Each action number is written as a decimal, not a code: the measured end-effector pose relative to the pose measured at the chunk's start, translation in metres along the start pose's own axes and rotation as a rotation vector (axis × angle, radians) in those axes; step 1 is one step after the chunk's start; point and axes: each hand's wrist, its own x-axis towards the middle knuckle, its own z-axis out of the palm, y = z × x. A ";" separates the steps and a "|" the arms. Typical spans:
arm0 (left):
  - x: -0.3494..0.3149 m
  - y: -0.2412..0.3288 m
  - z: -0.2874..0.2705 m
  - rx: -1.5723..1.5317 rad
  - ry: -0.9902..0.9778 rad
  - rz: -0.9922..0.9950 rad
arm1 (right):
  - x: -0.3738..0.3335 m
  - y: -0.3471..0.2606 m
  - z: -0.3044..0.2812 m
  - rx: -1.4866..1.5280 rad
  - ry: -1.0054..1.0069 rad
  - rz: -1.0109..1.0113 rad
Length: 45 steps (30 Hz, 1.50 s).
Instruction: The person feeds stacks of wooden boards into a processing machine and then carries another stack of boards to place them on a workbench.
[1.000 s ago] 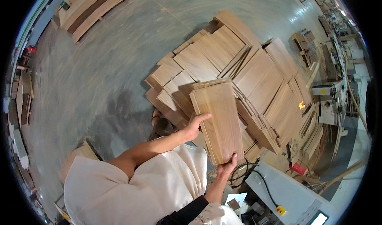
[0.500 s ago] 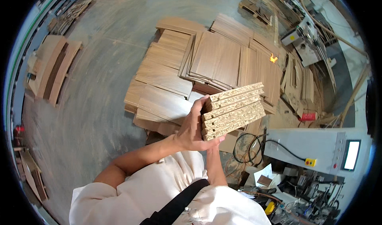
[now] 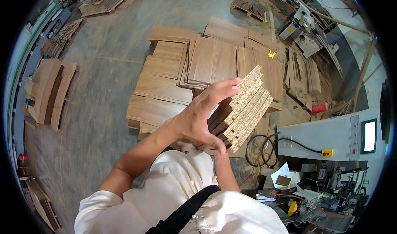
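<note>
A stack of wood-faced chipboard panels [image 3: 249, 112], edges showing raw chips and small notches, is held up tilted in front of me. My left hand [image 3: 200, 116] spans its left end, thumb against the near panel and fingers stretched along the far side. From below, my right forearm [image 3: 226, 172] rises behind the stack; the right hand itself is hidden by it. Beyond and beneath lie piles of flat wood-grain panels [image 3: 213, 60], overlapping one another.
On the right stand a grey control cabinet [image 3: 318, 141] with a lit screen and a cluttered bench [image 3: 318, 205]. A black cable [image 3: 261, 151] loops beside the cabinet. More boards [image 3: 49, 93] are stacked on the left, and a pallet [image 3: 248, 6] sits far back.
The panel stack has swung steeper, its far end rising and shifting left. My left hand's fingers have spread and reach farther up across it. The view has tilted slightly upward.
</note>
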 end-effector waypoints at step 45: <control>0.047 0.001 0.011 0.019 0.039 0.145 | -0.029 0.009 -0.002 0.010 -0.018 -0.039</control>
